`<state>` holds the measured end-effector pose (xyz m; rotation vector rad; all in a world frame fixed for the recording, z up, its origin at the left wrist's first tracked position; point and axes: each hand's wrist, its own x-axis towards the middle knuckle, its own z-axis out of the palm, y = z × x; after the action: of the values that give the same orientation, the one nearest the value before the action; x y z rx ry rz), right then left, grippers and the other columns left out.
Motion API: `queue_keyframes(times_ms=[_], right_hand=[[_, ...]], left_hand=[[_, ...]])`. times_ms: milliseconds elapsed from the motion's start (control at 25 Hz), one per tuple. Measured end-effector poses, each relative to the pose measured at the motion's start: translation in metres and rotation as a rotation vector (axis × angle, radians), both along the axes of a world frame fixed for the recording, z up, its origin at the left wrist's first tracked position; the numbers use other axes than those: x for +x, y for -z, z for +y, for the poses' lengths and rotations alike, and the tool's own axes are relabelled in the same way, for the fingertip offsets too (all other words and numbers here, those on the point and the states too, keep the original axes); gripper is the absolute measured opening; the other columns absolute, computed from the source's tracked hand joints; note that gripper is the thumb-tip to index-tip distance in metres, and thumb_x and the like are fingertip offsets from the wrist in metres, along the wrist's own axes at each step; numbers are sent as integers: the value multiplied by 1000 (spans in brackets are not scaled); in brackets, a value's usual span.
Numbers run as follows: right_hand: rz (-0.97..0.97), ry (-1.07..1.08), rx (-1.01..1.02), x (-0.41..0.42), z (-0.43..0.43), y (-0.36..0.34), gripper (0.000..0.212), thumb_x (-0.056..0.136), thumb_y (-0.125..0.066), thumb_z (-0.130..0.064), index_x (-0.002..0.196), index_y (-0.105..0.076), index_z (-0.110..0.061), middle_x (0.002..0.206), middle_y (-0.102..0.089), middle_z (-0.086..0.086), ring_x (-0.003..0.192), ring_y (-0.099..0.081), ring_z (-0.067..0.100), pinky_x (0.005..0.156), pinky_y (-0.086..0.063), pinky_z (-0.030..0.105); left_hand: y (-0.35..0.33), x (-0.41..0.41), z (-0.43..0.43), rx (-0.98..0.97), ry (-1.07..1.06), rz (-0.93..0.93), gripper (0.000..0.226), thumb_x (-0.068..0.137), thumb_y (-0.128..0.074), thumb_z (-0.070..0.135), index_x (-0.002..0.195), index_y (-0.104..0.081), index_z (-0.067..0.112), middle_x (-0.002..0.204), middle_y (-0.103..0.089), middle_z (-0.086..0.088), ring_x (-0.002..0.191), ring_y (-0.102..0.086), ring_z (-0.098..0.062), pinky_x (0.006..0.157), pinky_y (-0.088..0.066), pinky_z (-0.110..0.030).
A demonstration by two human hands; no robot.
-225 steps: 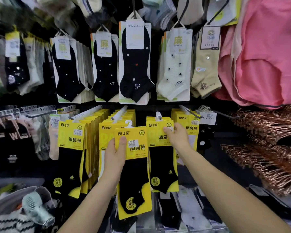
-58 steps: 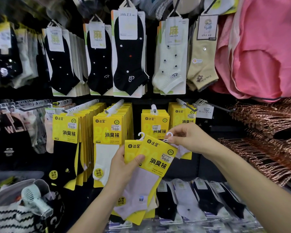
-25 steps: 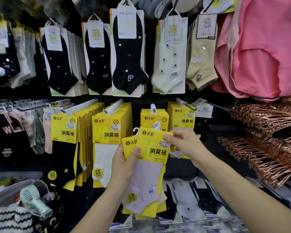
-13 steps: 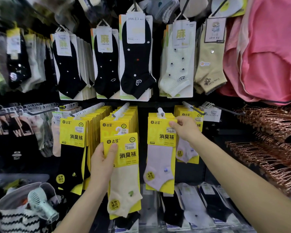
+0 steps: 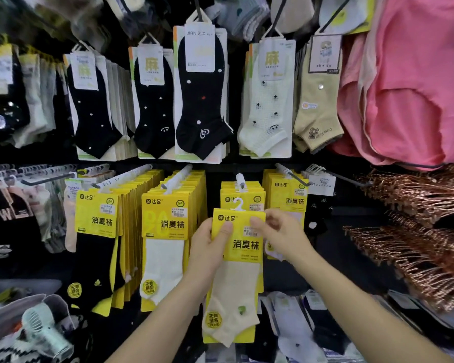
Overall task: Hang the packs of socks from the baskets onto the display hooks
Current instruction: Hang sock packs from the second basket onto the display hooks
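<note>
Dark display wall (image 5: 249,163), sock-laden hooks (image 5: 239,179); left hand (image 5: 207,247), right hand (image 5: 281,234) fingers (image 5: 224,227) curled round cream sock pack (image 5: 236,281).

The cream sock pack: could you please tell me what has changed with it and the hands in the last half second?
The left hand carried the cream sock pack rightward, in front of the middle hook. The right hand left the hung pack and now pinches the cream pack's top corner. The hanging rows stayed put.
</note>
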<state>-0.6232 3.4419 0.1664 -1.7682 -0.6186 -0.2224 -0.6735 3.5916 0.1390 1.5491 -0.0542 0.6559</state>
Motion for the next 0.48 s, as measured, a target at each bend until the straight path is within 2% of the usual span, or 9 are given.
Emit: queue_keyframes(times_ms=[80, 200, 280, 360, 480], right_hand=[[46, -37, 21, 1, 0, 4, 7, 90, -61, -16, 92, -62, -22, 83, -68, -14, 71, -64, -11, 61, -49, 7], [56, 62, 107, 13, -3, -9, 12, 90, -60, -12, 83, -62, -22, 74, -67, -13, 64, -63, -9, 56, -49, 9], [44, 97, 80, 21, 0, -20, 12, 90, -60, -16, 81, -62, -22, 76, -68, -8, 75, -67, 4, 66, -55, 22], [18, 146, -21, 28, 7, -24, 8, 90, -61, -20, 82, -63, -18, 79, -70, -1, 80, -66, 18, 72, -54, 33], [-16, 244, -151, 35, 16, -21, 15, 89, -62, -24, 80, -61, -13, 65, -61, -3, 68, -58, 19, 58, -44, 28]], left_hand=[[-2, 6, -7, 26, -31, 12, 7, 89, -59, 26, 95, -58, 21, 95, -69, 2, 85, -66, -10, 67, -53, -21], [-4, 9, -7, 37, -89, 3, 20, 89, -61, 17, 106, -50, 19, 99, -61, 6, 88, -59, -2, 64, -49, -8], [-5, 10, -3, 44, -123, 10, 26, 89, -60, 14, 111, -48, 20, 102, -58, 8, 89, -57, -2, 65, -47, -5], [-5, 13, 1, 64, -140, 12, 28, 89, -60, 12, 113, -47, 19, 101, -56, 11, 88, -57, -1, 64, -46, -4], [-4, 19, 2, 107, -145, 34, 28, 88, -60, 10, 111, -47, 22, 102, -55, 11, 87, -56, 0, 63, -45, -2]])
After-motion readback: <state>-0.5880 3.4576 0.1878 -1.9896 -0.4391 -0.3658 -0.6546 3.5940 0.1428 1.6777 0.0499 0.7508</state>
